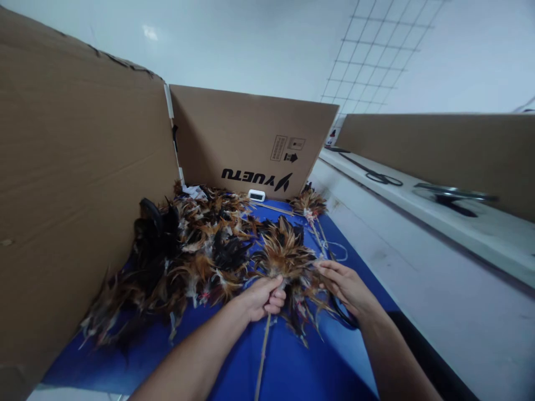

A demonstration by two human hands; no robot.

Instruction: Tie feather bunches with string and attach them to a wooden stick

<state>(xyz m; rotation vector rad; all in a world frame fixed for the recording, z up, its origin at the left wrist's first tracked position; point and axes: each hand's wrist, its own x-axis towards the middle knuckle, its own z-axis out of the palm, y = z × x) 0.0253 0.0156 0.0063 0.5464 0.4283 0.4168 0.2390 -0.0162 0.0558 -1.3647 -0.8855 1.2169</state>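
Head view. Printed upside down on the back cardboard panel (251, 139): "YUETU" in black capitals beside a bird-like logo, with an arrow mark and two small boxed labels above it — too small to read. Small white device (256, 195) at the foot of that panel, its display unreadable.

Left hand (262, 298) closed in a fist around a thin wooden stick (262, 356), gripping just under the brown feather head (284, 253) bound to the stick's top; fingers fully curled, thumb on top. Stick running down toward the camera over the blue cloth (292, 367). Right hand (345, 284) loosely open, fingers stretched and slightly bent, fingertips touching the right edge of the same feather head; nothing clamped in it as far as can be seen. Thin white string (336, 250) lying looped just beyond the right fingertips.

Heap of loose brown, black and rust feathers (188, 250) filling the far left of the cloth, pressed up against the tall cardboard wall (75, 167) on the left. A second, smaller feathered stick (310, 205) lying near the back panel.

Edges and room — cardboard closing in left and back; blue cloth bare in the near middle, between the forearms. To the right, a pale worktop (418, 278) lying open, then a raised white ledge carrying scissors (382, 178) and a dark metal tool (455, 197), backed by another cardboard sheet (438, 145).
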